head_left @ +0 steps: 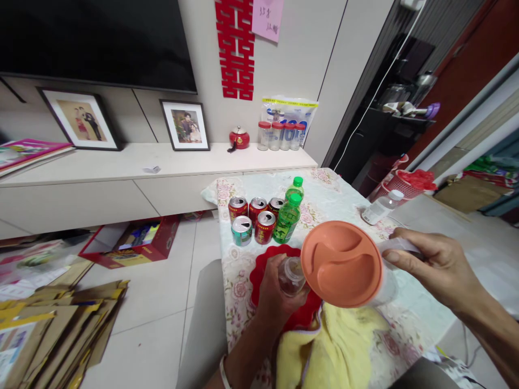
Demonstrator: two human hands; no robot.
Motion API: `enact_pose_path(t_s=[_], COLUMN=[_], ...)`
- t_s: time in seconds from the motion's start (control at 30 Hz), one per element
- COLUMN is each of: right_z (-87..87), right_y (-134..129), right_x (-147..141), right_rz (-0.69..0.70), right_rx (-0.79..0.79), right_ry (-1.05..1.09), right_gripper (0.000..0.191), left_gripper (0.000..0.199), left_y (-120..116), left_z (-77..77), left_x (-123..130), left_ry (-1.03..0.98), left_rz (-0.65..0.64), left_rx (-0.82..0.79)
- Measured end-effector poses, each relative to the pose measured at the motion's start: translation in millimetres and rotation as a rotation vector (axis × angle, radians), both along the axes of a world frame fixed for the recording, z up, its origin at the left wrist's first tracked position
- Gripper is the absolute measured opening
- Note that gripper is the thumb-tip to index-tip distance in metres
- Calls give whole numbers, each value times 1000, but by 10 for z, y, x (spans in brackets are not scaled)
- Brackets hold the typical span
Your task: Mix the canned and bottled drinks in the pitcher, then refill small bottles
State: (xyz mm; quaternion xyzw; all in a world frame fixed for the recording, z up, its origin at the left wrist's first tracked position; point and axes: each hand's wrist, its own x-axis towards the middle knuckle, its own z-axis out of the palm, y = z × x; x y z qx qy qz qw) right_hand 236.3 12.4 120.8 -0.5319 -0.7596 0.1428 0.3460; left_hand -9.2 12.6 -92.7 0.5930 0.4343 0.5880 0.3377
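two bare hands are above a table with a flowered tablecloth [237, 265], where a red tray [258, 272] with a scalloped rim lies. the left hand [275, 294], over the tray, is curled around a small see-through jar [291, 278], fingers and thumb wrapped about its sides; the jar has no lid on. the right hand [440, 267], to the right of the tray, is closed around the handle of a see-through pitcher [387, 289], thumb laid along the top. the pitcher is tilted toward the tray, and its round orange lid [343, 263], moulded with hollows, hides the tray's right part. the lid's edge is right by the jar; whether they touch cannot be told.

a crumpled yellow cloth [344, 351] lies on the near side of the tray. just beyond the tray stand several drink cans [265, 229], mostly red, one teal, beside two green bottles [286, 224]. a white-capped bottle [380, 209] is beyond the tray and well to its right. farthest beyond the tray, a white cabinet [194, 162] bears four red-lidded jars [275, 139] and a red pot [239, 140].
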Motion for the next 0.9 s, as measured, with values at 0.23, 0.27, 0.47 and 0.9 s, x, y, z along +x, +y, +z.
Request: enact_pose_path(t_s=[0.23, 0.27, 0.47, 0.9], right_z=[-1, -18, -26, -35], right_y=[-3, -2, 4, 7], right_x=[8, 23, 12, 42], right_rz=[-4, -5, -4, -29], right_rx=[7, 11, 18, -22], right_ry=[-2, -1, -6, 25], right_gripper=[44, 44, 47, 47], left_gripper=[78, 78, 76, 75], left_y=[3, 4, 9, -4], left_z=[14, 14, 28, 83], left_x=[-1, 0, 6, 0], left_ry=[-1, -4, 15, 45], left_rz=[7, 9, 24, 56], left_rx=[13, 15, -5, 21])
